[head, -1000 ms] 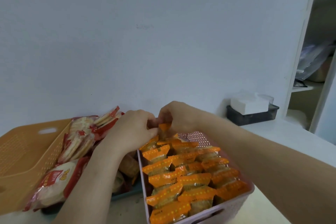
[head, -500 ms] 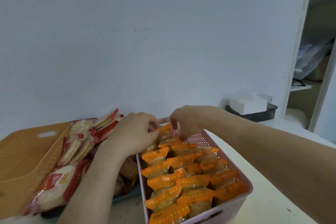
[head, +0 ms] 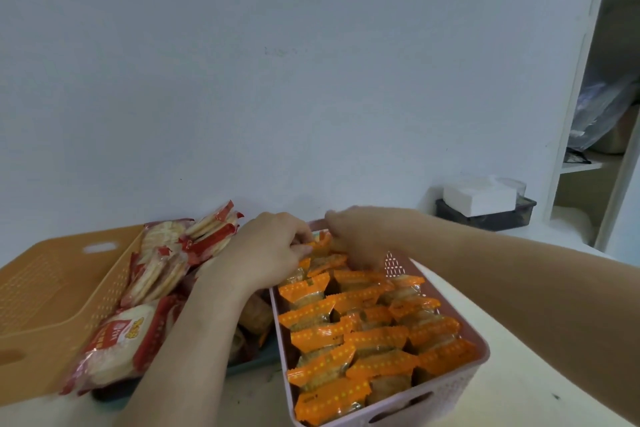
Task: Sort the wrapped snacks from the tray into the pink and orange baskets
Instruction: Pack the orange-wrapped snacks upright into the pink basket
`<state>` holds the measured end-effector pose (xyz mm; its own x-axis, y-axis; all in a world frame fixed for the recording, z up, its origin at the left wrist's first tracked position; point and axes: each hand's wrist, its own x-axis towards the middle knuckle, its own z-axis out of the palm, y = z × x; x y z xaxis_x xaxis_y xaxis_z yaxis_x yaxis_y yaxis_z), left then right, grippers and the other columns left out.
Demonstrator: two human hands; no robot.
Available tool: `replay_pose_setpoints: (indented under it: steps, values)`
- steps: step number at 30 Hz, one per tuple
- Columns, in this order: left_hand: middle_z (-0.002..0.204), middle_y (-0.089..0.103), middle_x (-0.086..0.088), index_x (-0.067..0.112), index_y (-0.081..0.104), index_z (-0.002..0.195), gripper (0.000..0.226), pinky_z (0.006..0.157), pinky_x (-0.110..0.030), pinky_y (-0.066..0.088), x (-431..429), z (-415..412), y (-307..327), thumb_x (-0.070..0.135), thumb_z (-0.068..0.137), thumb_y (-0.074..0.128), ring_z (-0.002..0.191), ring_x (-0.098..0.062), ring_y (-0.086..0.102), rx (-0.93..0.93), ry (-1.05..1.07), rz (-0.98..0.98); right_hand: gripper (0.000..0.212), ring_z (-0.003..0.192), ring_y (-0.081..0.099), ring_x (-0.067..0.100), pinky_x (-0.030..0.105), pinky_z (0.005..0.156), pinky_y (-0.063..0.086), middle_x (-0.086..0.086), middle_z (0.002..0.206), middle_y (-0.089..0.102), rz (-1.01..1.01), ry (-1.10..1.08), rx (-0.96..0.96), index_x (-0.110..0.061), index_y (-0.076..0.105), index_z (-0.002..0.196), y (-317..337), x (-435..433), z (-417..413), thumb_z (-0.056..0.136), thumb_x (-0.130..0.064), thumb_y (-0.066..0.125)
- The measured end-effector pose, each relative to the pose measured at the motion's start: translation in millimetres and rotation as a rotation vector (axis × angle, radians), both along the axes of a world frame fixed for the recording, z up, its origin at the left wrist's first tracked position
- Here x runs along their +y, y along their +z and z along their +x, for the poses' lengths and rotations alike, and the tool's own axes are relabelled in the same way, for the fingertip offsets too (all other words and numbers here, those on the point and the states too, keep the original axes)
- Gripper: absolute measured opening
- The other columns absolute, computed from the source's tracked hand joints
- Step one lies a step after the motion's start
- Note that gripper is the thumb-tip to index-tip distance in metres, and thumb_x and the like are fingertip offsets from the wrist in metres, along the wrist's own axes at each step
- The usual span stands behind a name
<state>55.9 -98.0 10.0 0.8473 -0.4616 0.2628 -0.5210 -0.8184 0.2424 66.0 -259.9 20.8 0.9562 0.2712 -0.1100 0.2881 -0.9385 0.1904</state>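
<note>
The pink basket [head: 450, 388] at the front right is packed with several rows of orange-wrapped snacks [head: 346, 336]. At its far end my left hand [head: 266, 253] pinches the edge of one orange-wrapped snack [head: 320, 243]. My right hand [head: 360, 236] reaches over the basket's far rim with curled fingers down among the same far-end packets; its fingertips are hidden. The orange basket [head: 45, 291] stands at the left. Between the baskets, red-and-white wrapped rice crackers [head: 162, 267] lie piled over a dark tray [head: 249, 364], mostly hidden under my left arm.
A plain wall rises right behind the baskets. A dark box holding white tissues [head: 485, 204] sits at the back right of the white table [head: 540, 388]. White shelving [head: 588, 80] with a plastic bag stands at the far right.
Both hands have stayed at the pink basket's far end. My right hand slid to the far rim and lower among the packets. The view has tilted slightly.
</note>
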Motion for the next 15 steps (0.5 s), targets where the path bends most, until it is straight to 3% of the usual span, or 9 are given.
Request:
replay_pose_setpoints:
  steps: [1,3,6,9,11,15]
  values:
    - [0.099,0.070,0.008,0.029,0.071,0.109,0.018,0.076,-0.025,0.051,-0.2,-0.2,0.5,0.028,0.095,0.058,0.086,-0.006,0.062,0.013,-0.008,-0.001,0.047,0.085,0.056,0.020,0.031,0.069,0.047,-0.001,0.090,0.054,0.077,-0.005,-0.047,-0.017,0.047,0.122,9.7,-2.3,-3.0,0.081,-0.022,0.069]
    - [0.102,0.071,0.009,0.030,0.072,0.110,0.020,0.078,-0.026,0.052,-1.8,-0.8,1.7,0.029,0.095,0.059,0.088,-0.006,0.063,0.034,-0.034,-0.002,0.042,0.084,0.050,0.018,0.029,0.067,0.040,-0.001,0.094,0.054,0.115,0.026,-0.139,-0.022,0.053,0.123,28.6,-6.8,-7.4,0.083,-0.025,0.065]
    - [0.107,0.071,0.014,0.033,0.073,0.112,0.022,0.085,-0.027,0.053,-3.6,-1.7,2.7,0.032,0.092,0.063,0.093,-0.003,0.064,0.073,-0.084,-0.046,0.044,0.083,0.050,0.015,0.027,0.067,0.039,-0.003,0.097,0.055,0.127,0.048,-0.159,-0.029,0.055,0.127,40.8,-9.1,-9.7,0.085,-0.026,0.065]
    - [0.109,0.071,0.017,0.035,0.072,0.112,0.022,0.086,-0.024,0.053,-4.1,-1.6,1.7,0.035,0.093,0.062,0.092,0.001,0.063,0.102,-0.101,-0.052,0.041,0.084,0.054,0.017,0.028,0.063,0.042,-0.006,0.090,0.055,0.158,0.059,-0.200,-0.026,0.057,0.116,34.4,-7.4,-8.4,0.078,-0.028,0.074]
    - [0.103,0.072,0.016,0.033,0.073,0.109,0.022,0.081,-0.024,0.053,-4.8,-1.3,0.6,0.038,0.095,0.057,0.087,0.000,0.064,0.122,-0.109,-0.044,0.034,0.082,0.055,0.018,0.029,0.062,0.043,-0.007,0.081,0.053,0.171,0.074,-0.249,-0.023,0.058,0.106,31.5,-4.9,-7.3,0.077,-0.029,0.075]
    - [0.075,0.070,0.009,0.030,0.076,0.090,0.025,0.063,-0.029,0.052,-2.3,-1.4,1.9,0.038,0.097,0.053,0.065,-0.007,0.063,0.096,-0.077,-0.059,0.029,0.090,0.063,0.022,0.033,0.075,0.054,0.002,0.099,0.067,0.229,0.056,-0.089,-0.019,0.064,0.112,27.4,2.6,-1.9,0.084,-0.013,0.062]
